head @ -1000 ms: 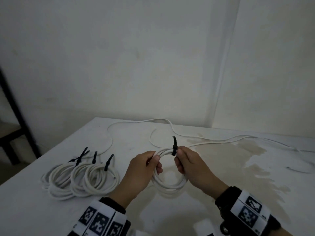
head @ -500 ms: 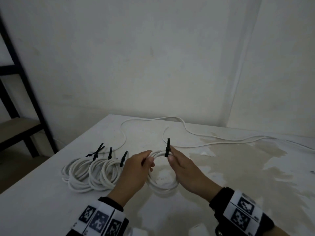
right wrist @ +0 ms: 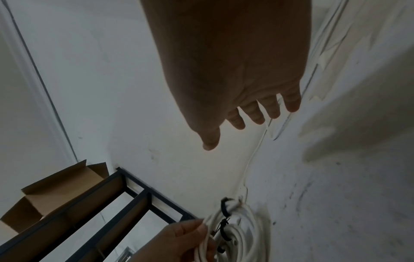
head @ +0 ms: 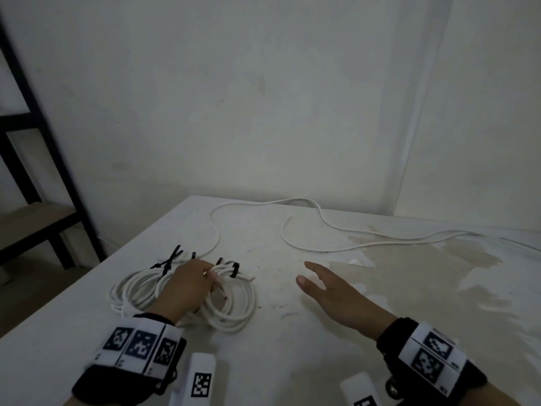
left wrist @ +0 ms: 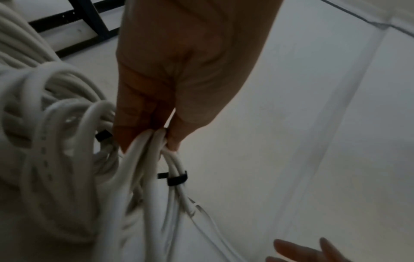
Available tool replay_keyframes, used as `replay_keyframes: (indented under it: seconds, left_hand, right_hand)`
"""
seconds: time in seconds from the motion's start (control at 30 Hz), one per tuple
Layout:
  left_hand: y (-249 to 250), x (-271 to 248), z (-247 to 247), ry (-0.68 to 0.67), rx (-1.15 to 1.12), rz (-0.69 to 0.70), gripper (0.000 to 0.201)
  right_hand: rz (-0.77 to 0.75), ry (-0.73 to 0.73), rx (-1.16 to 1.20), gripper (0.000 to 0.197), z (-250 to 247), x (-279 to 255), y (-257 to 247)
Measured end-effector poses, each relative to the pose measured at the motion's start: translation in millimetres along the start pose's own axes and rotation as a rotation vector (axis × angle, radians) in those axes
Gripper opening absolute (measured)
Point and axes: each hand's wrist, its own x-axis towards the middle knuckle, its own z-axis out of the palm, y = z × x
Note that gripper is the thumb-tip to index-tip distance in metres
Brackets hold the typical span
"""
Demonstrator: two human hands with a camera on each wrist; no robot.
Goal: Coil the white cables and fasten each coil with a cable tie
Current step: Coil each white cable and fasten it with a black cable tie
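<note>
Since half a second back, the freshly tied coil (head: 231,300) has gone left to sit against the finished coils (head: 137,288), and the right hand (head: 330,291) has let go of the cable tie (head: 234,269) and drifted right.

Big stuff first: the tabletop (head: 292,361) has lots of bare room on the right and front, though its left edge runs close beside the pile of coils. A loose white cable (head: 322,247) snakes across the back, well apart from both hands.

The left hand (head: 187,285) has its fingers (left wrist: 172,141) pinched on a few strands of the tied coil, near the tie. The right hand hovers with its fingers spread wide, holding nothing.

My guess at the risk: dragging the loose cable in could snag the pile, or nudge a coil off that left edge. Stray cable ends poking out could catch too.
</note>
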Motion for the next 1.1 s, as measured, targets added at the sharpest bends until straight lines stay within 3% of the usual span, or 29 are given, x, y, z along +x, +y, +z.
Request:
replay_keyframes:
  seconds: [0.23, 0.37, 0.43, 0.5, 0.9, 1.1]
  left_hand:
    - [4, -1, 3, -0.053, 0.226, -0.072, 0.039]
    - [23, -9, -10, 0.041, 0.313, -0.087, 0.015]
    - [35, -10, -14, 0.099, 0.303, -0.073, 0.037]
    - [48, -9, -14, 0.112, 0.248, -0.026, 0.041]
    - [121, 29, 37, -0.076, 0.273, 0.191, 0.044]
    - [144, 64, 75, -0.257, 0.267, 0.177, 0.051]
  right_hand:
    - [0.033, 0.032, -0.005, 0.061, -10, 4, 8]
    - [0.04, 0.063, -0.011, 0.062, -18, 6, 15]
    - [0.051, 0.074, -0.018, 0.062, -22, 8, 19]
    - [0.068, 0.077, -0.02, 0.062, -25, 10, 24]
    - [0.13, 0.065, -0.346, 0.064, -58, 51, 71]
    - [0.175, 0.055, -0.484, 0.062, -86, 78, 86]
